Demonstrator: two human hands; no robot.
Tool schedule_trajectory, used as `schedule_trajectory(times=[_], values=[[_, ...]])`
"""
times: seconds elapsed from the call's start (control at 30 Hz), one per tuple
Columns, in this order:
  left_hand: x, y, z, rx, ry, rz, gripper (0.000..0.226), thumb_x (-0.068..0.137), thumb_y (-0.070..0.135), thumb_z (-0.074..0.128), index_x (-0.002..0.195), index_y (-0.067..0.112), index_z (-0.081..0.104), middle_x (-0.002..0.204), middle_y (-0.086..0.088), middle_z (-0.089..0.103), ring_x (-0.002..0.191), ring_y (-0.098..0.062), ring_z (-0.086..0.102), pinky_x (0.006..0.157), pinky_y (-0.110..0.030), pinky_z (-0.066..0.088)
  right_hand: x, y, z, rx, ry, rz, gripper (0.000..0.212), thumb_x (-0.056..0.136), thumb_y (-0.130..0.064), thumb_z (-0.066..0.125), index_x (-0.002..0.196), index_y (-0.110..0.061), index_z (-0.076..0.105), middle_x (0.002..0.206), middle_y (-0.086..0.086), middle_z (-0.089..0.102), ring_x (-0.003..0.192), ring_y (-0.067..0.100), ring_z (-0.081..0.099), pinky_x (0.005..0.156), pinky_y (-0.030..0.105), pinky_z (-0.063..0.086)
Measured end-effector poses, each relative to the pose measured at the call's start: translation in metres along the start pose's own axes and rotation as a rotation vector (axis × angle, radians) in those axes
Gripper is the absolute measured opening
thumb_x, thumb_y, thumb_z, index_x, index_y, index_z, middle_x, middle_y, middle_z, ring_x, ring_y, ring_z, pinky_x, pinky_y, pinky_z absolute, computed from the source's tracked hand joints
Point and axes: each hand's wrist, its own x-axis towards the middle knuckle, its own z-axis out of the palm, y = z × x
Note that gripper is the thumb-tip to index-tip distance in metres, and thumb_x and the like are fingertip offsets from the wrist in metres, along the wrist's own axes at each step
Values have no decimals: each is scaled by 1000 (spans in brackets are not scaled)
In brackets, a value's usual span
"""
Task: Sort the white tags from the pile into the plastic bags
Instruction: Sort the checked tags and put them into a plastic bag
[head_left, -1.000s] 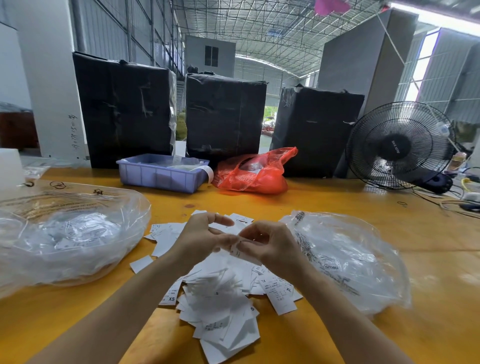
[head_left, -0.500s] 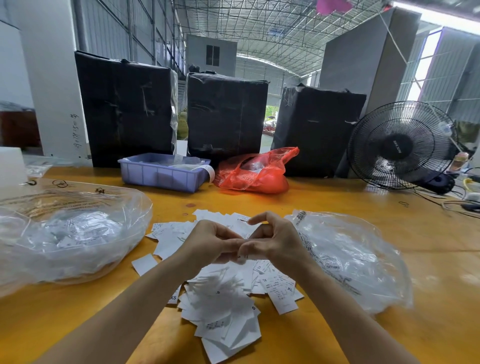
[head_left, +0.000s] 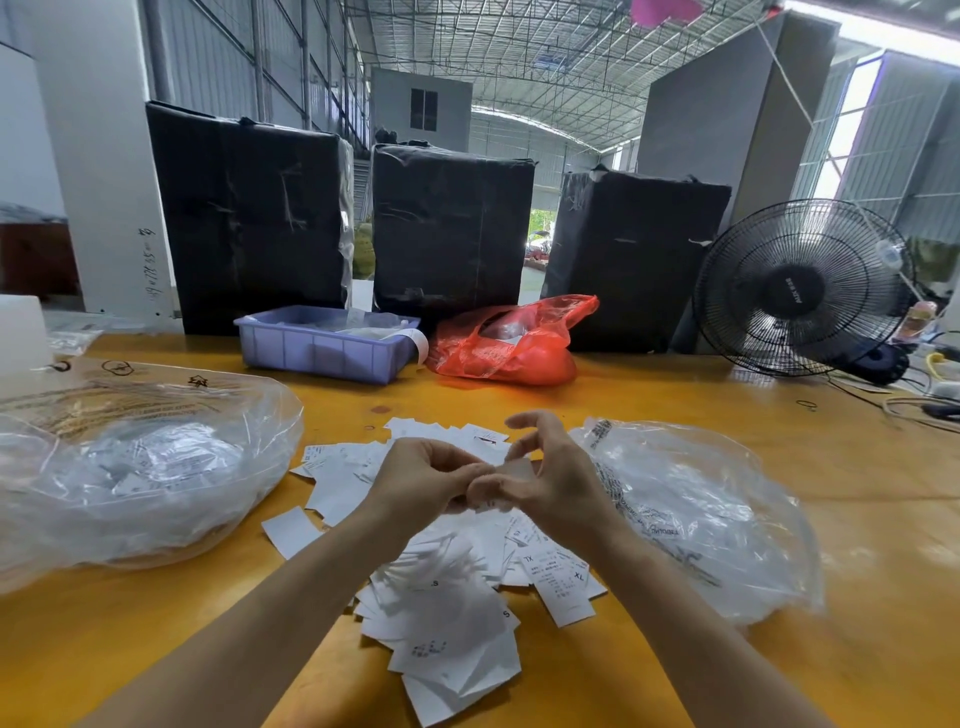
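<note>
Your left hand (head_left: 421, 480) and right hand (head_left: 550, 480) meet over the pile of white tags (head_left: 447, 582), fingers of both pinched on one small tag (head_left: 519, 467) that's mostly hidden between them, so its print can't be read. Two clear plastic bags sit on the yellow desk (head_left: 857, 519): the left bag (head_left: 135, 467), cut off at the edge, and the right bag (head_left: 696, 514), with blurry contents. Behind: three black-wrapped boxes (head_left: 449, 228), one fan (head_left: 802, 288).
</note>
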Motion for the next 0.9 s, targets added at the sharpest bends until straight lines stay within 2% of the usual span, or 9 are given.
schedule_trajectory(times=[0.1, 0.23, 0.33, 0.53, 0.6, 0.67, 0.77, 0.9], values=[[4, 0, -1, -134, 139, -2, 8, 81, 8, 71, 73, 8, 71, 73, -14, 71, 65, -18, 65, 65, -25, 54, 0, -2, 2, 50, 48, 4, 70, 67, -33, 80, 125, -12, 47, 99, -2, 58, 73, 14, 67, 66, 26, 58], [3, 0, 0, -305, 139, -72, 6, 80, 4, 69, 82, -1, 70, 76, -17, 70, 62, -18, 68, 58, -23, 56, -2, -1, 12, 71, 15, -3, 66, 74, -22, 79, 131, -8, 49, 107, 9, 64, 85, 26, 69, 79, 42, 57], [3, -1, 5, -365, 156, -112, 7, 81, 6, 69, 84, 0, 70, 78, -15, 70, 67, -21, 66, 62, -29, 55, -3, -2, 19, 23, 12, -22, 56, 77, -18, 78, 128, -8, 55, 113, 10, 63, 87, 28, 66, 81, 43, 55], [3, 0, 6, -528, 270, -187, 3, 79, 8, 72, 78, 6, 70, 73, -11, 68, 67, -22, 63, 61, -29, 52, -3, -2, 21, 110, 14, 3, 46, 76, -12, 78, 120, -9, 62, 112, 7, 61, 86, 24, 68, 80, 39, 57], [4, 0, 5, -546, 299, -202, 6, 77, 10, 73, 80, 6, 70, 76, -12, 67, 67, -22, 62, 57, -28, 53, -3, -2, 21, 154, 23, 42, 40, 76, -10, 77, 113, -6, 65, 109, 9, 65, 79, 24, 70, 77, 38, 58], [4, 0, 3, -543, 314, -215, 11, 77, 11, 74, 84, 5, 70, 81, -13, 68, 70, -22, 62, 58, -29, 53, -3, -3, 20, 211, 24, 62, 28, 76, -8, 76, 103, -9, 68, 99, 10, 69, 70, 22, 71, 72, 36, 59], [3, 2, 3, -564, 240, -240, 18, 77, 12, 73, 91, 1, 67, 84, -14, 69, 73, -25, 64, 63, -31, 52, -1, -1, 18, 342, 62, 155, 17, 78, -8, 75, 92, -14, 67, 84, 5, 69, 68, 17, 67, 69, 32, 56], [3, 6, 2, -401, 74, -310, 19, 79, 29, 71, 86, 12, 67, 73, -4, 72, 63, -16, 64, 59, -26, 45, 2, 3, 10, 545, 120, 338, 17, 77, 0, 72, 89, -11, 66, 80, 7, 68, 70, 16, 63, 67, 26, 50]])
